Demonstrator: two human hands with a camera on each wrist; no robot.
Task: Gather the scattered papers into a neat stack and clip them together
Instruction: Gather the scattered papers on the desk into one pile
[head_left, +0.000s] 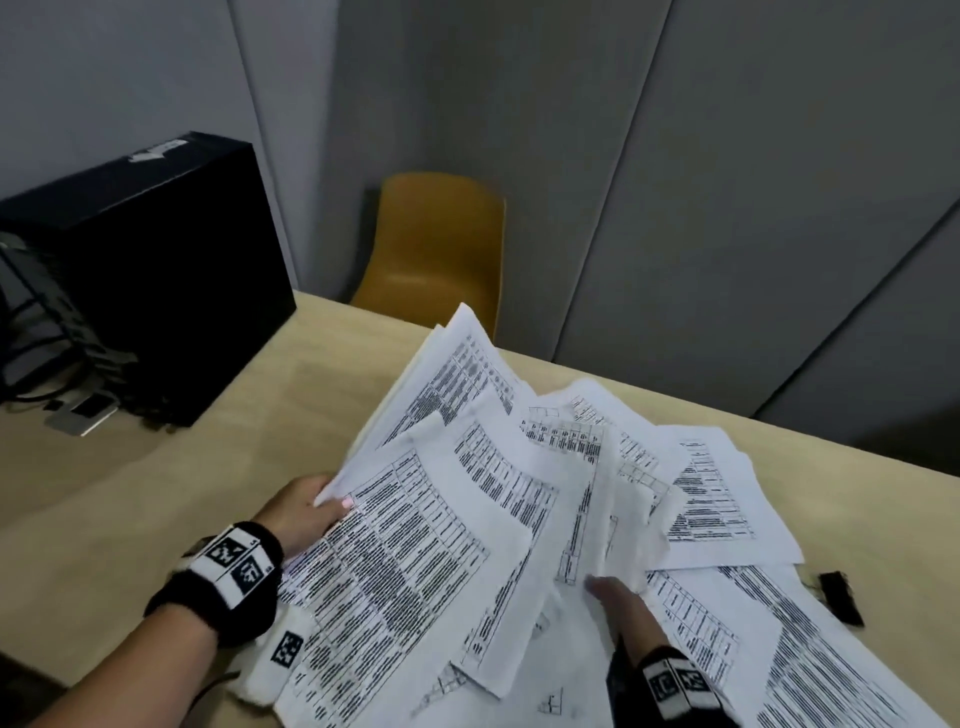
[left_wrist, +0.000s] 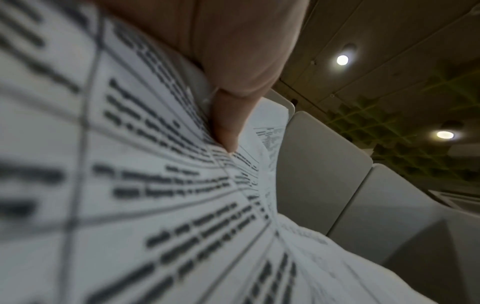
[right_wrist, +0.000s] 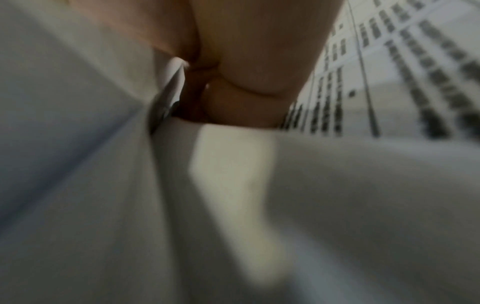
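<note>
Nearest the head camera, the right hand (head_left: 626, 610) reaches in from the lower right edge with a black wristband carrying printed markers (head_left: 675, 686), its fingers tucked among the loose sheets so that paper edges cover the fingertips; the right wrist view shows fingers (right_wrist: 249, 67) curled against a sheet, but it is too blurred to tell whether they truly pinch it. The papers (head_left: 415, 561), white pages printed with tables and dense dark text, lie fanned and overlapping across the near right part of the pale wooden bench (head_left: 171, 467), not squared into a stack. To the left, the left hand (head_left: 306, 512), wearing a matching marked wristband (head_left: 234, 564), grips the left edge of several raised sheets, thumb on top of the printed face and fingers beneath; the left wrist view confirms a thumb (left_wrist: 228, 123) pressed down onto the page. These held sheets tilt up off the bench and spread away toward the far side. At the right edge of the spread, just beside the outermost page, a black binder clip (head_left: 839, 597) lies on the bench, apart from both hands. Farther back on the left stands a black box (head_left: 156, 260) with cables (head_left: 41, 343) beside it, and beyond the bench edge an ochre chair (head_left: 436, 244) sits against grey wall panels (head_left: 675, 182).
</note>
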